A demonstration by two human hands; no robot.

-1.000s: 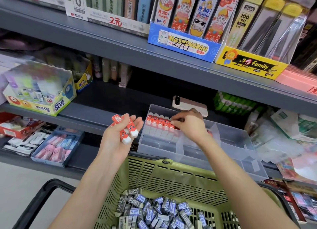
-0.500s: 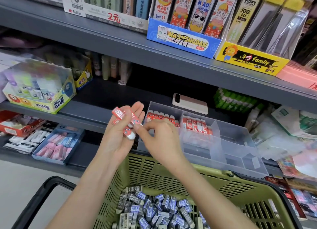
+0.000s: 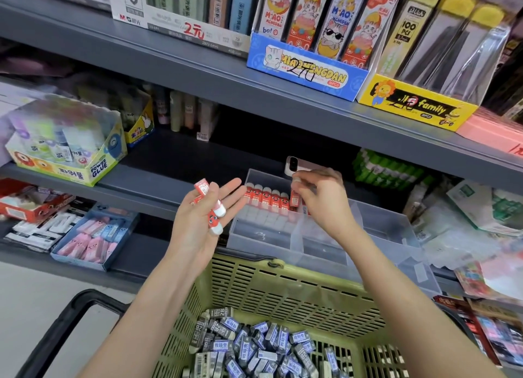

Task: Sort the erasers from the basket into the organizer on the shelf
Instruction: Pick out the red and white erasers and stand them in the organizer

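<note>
My left hand is held palm up in front of the shelf, loosely closed on a few red-and-white erasers. My right hand hangs over the clear plastic organizer and pinches one red-and-white eraser upright at the end of a row of red erasers standing in the back left compartment. Below, the green basket holds several grey-and-blue erasers.
A phone lies on the shelf behind the organizer. A Power Glue box stands at the left, a blue tray of pink erasers on the lower shelf. Packets crowd the right. The basket's black handle sticks out left.
My right hand took one eraser from my left palm and carried it right to the organizer's row. My left hand stayed in place with fewer erasers.
</note>
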